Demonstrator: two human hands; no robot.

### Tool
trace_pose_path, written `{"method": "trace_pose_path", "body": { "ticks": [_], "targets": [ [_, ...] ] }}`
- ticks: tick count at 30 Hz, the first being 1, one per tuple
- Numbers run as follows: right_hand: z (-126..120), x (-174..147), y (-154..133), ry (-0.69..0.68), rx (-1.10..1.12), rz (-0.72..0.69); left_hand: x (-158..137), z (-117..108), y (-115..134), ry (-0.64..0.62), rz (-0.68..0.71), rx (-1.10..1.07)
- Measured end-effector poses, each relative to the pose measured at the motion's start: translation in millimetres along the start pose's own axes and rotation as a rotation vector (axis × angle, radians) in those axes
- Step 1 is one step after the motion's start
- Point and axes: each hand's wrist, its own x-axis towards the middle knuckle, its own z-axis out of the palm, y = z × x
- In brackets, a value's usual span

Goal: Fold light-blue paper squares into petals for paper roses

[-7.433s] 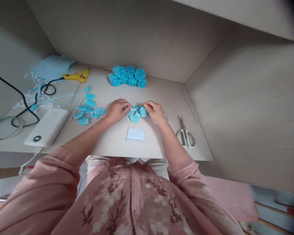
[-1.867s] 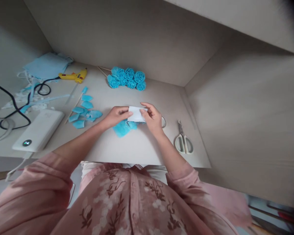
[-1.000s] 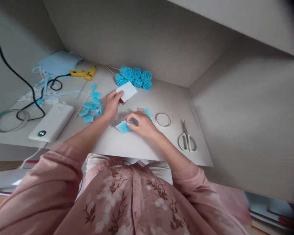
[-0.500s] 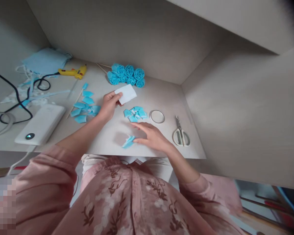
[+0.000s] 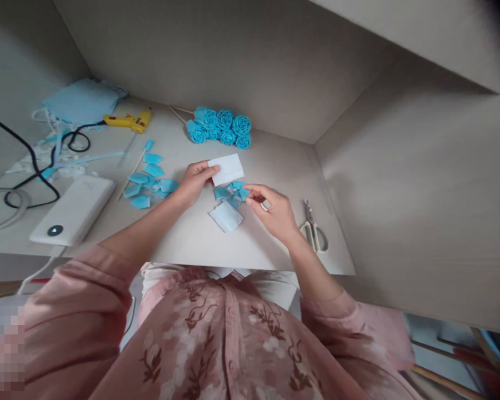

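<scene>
A: Step in hand?
B: Judged as piece-handling; a white square (image 5: 229, 169) is pinched at one edge by the left hand (image 5: 196, 181), mid-frame.
A: Right hand (image 5: 275, 214)?
B: Half-curled at blue pieces (image 5: 220, 193); grip cannot be told. A light pinch seems called for.
A: Square's look?
B: Thin, straight-edged.
</scene>
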Motion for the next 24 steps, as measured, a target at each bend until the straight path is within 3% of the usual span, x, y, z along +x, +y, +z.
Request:
{"method": "trace_pose_path", "body": {
  "ticks": [5,13,15,20,24],
  "targets": [
    [2.0,-7.6,4.0,-0.064,-0.139,-0.012,0.9,-2.2,-2.5,-0.016,0.017,0.013],
    [24.2,-13.7,4.8,-0.311,-0.473,0.206,-0.1,-0.9,-0.3,0.001,0.017,0.026],
    [25.2,-15.4,4.4,-0.346,-0.393,0.198,0.3,-0.9,0.1,0.012,0.014,0.027],
    [8.2,-16.8,-3.0,-0.423,0.092,0.177,1.2,-2.5,-1.6,0.014,0.005,0.031],
    [5.2,-14.3,-3.7,-0.419,0.066,0.168,1.2,-3.7,-3.9,-0.001,0.016,0.042]
  ]
}}
